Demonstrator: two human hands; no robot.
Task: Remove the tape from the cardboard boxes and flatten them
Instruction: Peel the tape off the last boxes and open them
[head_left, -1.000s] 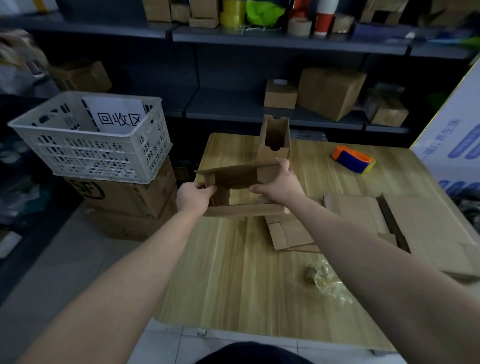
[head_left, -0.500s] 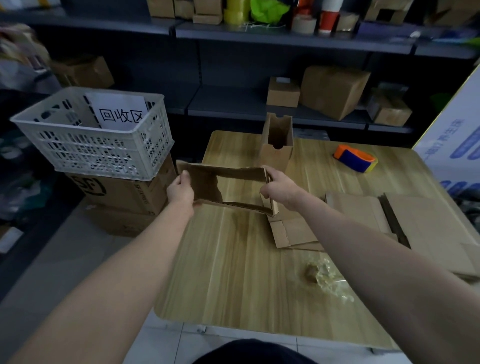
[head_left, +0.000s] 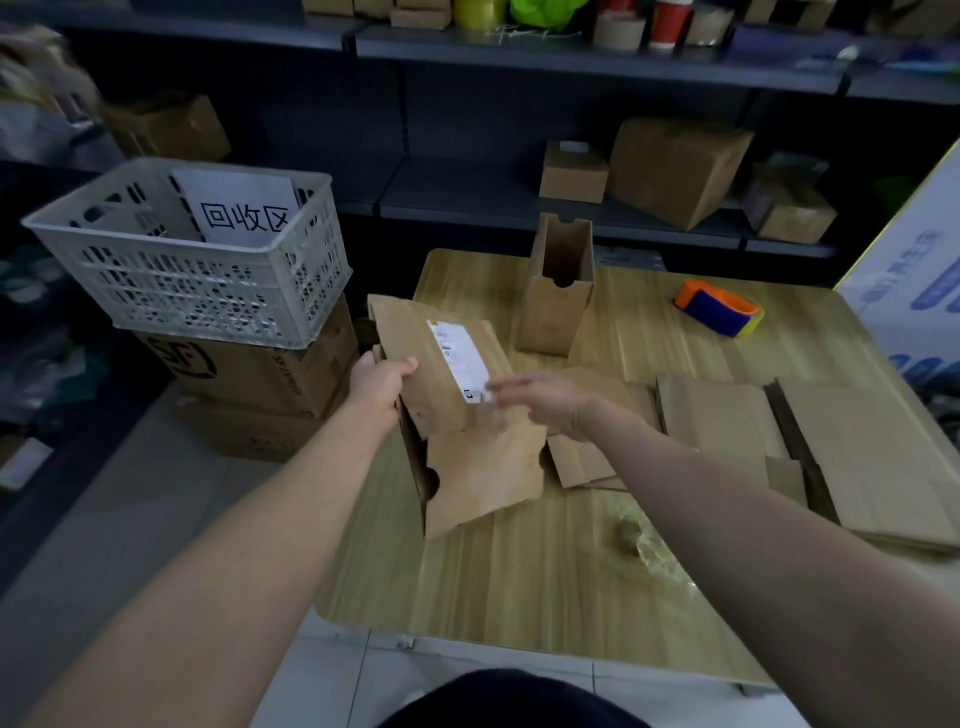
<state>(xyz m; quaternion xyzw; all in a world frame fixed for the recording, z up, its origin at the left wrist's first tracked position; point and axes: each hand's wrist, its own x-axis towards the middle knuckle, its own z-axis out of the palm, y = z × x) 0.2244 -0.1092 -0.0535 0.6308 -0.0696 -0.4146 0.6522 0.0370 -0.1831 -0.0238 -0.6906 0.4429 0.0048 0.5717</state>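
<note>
Above wooden desk (head_left: 519, 582), flat brown cardboard box (head_left: 467, 441) with white label. Left hand (head_left: 382, 384) grip shut on top edge. Right hand (head_left: 540, 400) open, fingers touching label. Likely light, bendy; hold edges.

A white sign (head_left: 244, 210) standing in the plastic crate (head_left: 197, 280) reads "回收区". The brown carton (head_left: 260, 371) beneath it carries a black "SF" logo and "SF EXPRESS" along its side. The white shipping label (head_left: 460, 358) on the flattened box (head_left: 467, 415) is too blurred to read.
</note>
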